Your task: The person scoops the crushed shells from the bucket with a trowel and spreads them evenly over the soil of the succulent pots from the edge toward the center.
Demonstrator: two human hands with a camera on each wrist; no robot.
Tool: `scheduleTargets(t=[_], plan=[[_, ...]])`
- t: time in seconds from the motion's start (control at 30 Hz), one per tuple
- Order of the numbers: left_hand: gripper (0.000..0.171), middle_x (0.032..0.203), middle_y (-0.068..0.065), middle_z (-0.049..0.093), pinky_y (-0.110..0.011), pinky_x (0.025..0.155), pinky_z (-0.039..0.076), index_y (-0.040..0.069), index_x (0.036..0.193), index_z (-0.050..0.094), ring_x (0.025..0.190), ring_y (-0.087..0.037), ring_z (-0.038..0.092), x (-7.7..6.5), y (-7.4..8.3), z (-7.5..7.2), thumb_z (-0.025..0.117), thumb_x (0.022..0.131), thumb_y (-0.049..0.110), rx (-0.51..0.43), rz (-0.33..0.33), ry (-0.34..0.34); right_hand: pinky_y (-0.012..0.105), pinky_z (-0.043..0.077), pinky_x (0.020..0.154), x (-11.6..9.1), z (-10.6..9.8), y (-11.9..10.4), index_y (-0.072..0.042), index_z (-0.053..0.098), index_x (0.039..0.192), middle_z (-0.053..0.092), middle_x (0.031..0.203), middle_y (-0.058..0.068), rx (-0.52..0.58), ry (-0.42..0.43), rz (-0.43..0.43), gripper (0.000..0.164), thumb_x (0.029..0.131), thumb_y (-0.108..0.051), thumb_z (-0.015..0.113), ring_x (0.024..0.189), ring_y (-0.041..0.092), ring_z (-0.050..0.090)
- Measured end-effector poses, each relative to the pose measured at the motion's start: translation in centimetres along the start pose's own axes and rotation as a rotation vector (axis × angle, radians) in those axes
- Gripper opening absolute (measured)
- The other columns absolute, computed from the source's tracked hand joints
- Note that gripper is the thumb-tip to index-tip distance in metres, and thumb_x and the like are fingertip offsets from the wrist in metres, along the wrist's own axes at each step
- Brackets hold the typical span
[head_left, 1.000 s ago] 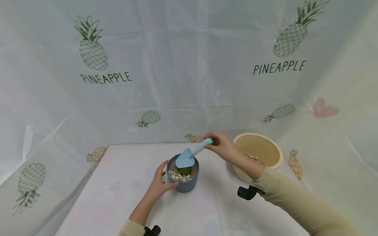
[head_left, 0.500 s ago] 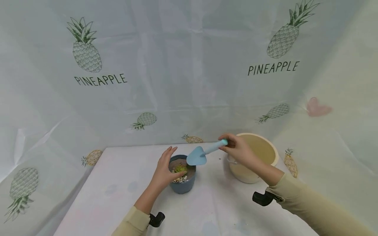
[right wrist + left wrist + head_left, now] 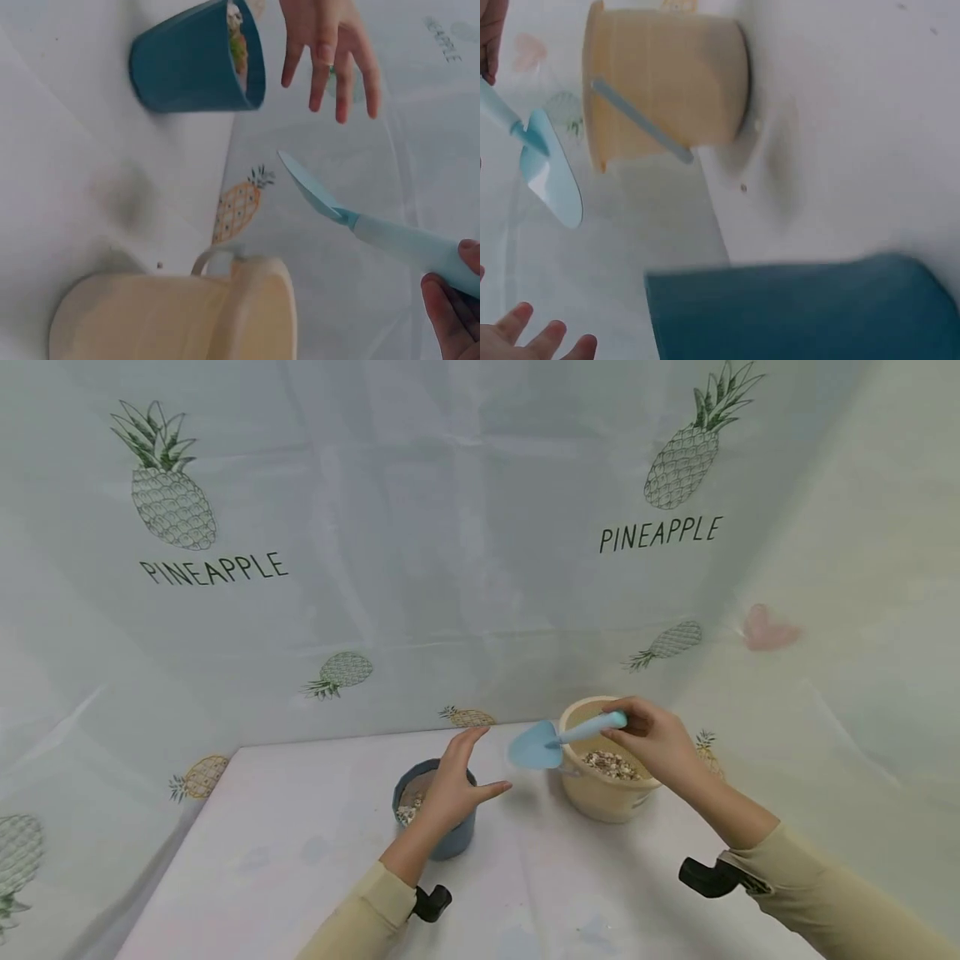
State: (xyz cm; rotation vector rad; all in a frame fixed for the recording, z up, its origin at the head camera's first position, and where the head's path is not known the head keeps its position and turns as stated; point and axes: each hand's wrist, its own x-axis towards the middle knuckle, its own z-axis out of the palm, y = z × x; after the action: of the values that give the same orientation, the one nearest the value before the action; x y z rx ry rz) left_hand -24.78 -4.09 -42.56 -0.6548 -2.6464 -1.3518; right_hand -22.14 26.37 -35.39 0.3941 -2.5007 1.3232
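Right grip (image 3: 654, 742): curled round the handle of one light-blue trowel (image 3: 537, 747);
Trowel blade: one, in the air between the left grip (image 3: 456, 787) and one cream bucket (image 3: 596, 800);
Left grip: fingers spread above one blue pot (image 3: 454, 842);
Pot: one green plant (image 3: 239, 54);
Bucket: gravel (image 3: 611, 764) inside;
Tabletop (image 3: 483, 902): two containers, apart;

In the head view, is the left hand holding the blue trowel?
No, the right hand grips the blue trowel, and the spread fingers of the left hand are apart from it.
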Motion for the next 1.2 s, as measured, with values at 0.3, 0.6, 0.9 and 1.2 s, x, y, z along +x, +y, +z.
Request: scheduleTargets(t=[0.3,0.6,0.9,1.2], plan=[[0.081,0.152,-0.010,0.034,-0.057,0.106,0.033,0.020,0.148,0.040,0.139,-0.033,0.030,1.9,1.7,3.6,0.082,0.080,0.035,0.005,0.015,-0.089,0.016,0.053,0.073,-1.1,-3.0,0.8,0.001,0.065,0.113,0.066,0.108,0.018,-0.054,0.114,-0.010,0.026,0.089,-0.003,0.071,0.088,-0.004,0.062],[0.079,0.152,-0.008,0.033,-0.055,0.105,0.036,0.027,0.146,0.044,0.139,-0.034,0.031,4.4,2.9,7.5,0.081,0.078,0.043,0.072,-0.019,-0.190,0.012,0.051,0.070,-1.7,-5.2,2.2,0.000,0.064,0.114,0.066,0.108,0.014,-0.130,0.171,0.032,0.025,0.090,-0.006,0.070,0.086,-0.010,0.059],[0.083,0.155,-0.002,0.031,-0.051,0.107,0.035,0.029,0.144,0.048,0.141,-0.030,0.027,7.1,2.5,9.3,0.075,0.073,0.064,0.298,0.079,-0.255,0.010,0.050,0.069,-2.0,-6.2,3.6,0.003,0.063,0.114,0.066,0.107,0.021,-0.160,0.185,0.066,0.027,0.088,-0.004,0.072,0.084,-0.014,0.056],[0.066,0.147,0.009,0.045,-0.050,0.112,0.027,0.035,0.128,0.063,0.143,-0.029,0.025,9.3,1.0,9.7,0.063,0.075,0.074,0.642,0.263,-0.224,0.016,0.052,0.065,-0.4,-5.4,6.5,0.002,0.064,0.110,0.068,0.103,0.020,-0.210,0.150,0.084,0.027,0.086,-0.005,0.074,0.084,0.011,0.066]])
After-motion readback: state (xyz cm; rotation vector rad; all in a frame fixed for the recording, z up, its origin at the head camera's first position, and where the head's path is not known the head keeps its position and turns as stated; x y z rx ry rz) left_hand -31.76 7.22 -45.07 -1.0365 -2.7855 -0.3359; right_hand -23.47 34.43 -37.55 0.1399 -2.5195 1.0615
